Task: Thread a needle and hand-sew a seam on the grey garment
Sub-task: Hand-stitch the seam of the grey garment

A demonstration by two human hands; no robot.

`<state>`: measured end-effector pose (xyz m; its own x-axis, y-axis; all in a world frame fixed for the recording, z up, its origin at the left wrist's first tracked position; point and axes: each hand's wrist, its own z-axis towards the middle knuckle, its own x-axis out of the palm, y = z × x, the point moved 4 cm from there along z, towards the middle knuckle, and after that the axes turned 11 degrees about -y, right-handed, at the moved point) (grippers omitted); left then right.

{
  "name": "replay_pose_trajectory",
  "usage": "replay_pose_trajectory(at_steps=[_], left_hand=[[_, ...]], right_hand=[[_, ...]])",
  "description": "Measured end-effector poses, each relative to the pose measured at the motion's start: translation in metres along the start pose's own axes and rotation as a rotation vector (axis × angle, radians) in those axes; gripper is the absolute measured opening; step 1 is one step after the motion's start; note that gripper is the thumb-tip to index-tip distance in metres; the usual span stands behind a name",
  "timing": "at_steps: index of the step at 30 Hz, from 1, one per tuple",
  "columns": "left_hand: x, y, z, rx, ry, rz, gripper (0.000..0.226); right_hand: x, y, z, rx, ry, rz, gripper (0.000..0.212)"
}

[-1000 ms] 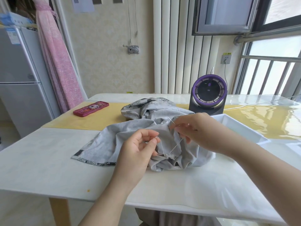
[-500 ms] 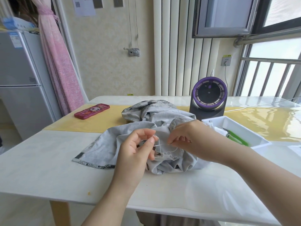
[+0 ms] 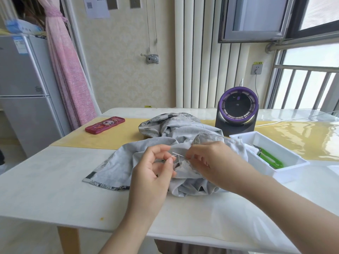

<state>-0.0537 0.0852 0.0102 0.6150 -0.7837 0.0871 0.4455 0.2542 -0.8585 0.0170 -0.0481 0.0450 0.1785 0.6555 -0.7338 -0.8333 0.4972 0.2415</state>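
The left hand pinches the grey garment taut above the worktop so the right hand, pinching the needle, can pierce it.

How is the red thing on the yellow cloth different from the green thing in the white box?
The red phone case is wide and rounded with a cartoon picture; the green snips are slim with dark pointed tips. The case lies bare on the yellow runner, left of the grey garment; the snips sit inside the white tray, to its right. Both lie flat, and nobody is touching them.
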Motion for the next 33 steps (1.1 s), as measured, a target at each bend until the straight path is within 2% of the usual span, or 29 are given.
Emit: replay_pose_trajectory(at_steps=[5, 8, 18, 20, 24, 27, 30, 33], left_hand=[[-0.001, -0.002, 0.002, 0.018, -0.025, -0.014, 0.027], [-0.002, -0.001, 0.003, -0.012, -0.024, -0.052, 0.024], [-0.003, 0.001, 0.007, -0.134, 0.022, -0.181, 0.021], [-0.002, 0.004, 0.007, -0.237, 0.057, -0.251, 0.022], [0.006, 0.009, 0.004, -0.611, 0.157, -0.596, 0.027], [0.01, 0.009, 0.003, -0.729, 0.182, -0.716, 0.025], [0.013, 0.009, 0.001, -0.724, 0.164, -0.689, 0.024], [0.012, 0.011, 0.004, -0.594, 0.079, -0.56, 0.022]], right_hand=[[-0.002, -0.001, 0.0, -0.072, -0.005, 0.001, 0.014], [-0.002, -0.004, 0.001, -0.068, -0.004, 0.01, 0.021], [0.0, -0.01, 0.001, -0.119, 0.018, 0.066, 0.017], [0.0, -0.009, 0.0, -0.131, 0.034, 0.087, 0.017], [0.003, -0.004, -0.002, -0.109, 0.042, 0.209, 0.017], [0.004, -0.005, -0.003, -0.038, 0.018, 0.336, 0.009], [0.006, -0.003, -0.005, 0.082, 0.014, 0.484, 0.009], [0.008, -0.003, -0.006, 0.167, -0.089, 0.556, 0.015]])
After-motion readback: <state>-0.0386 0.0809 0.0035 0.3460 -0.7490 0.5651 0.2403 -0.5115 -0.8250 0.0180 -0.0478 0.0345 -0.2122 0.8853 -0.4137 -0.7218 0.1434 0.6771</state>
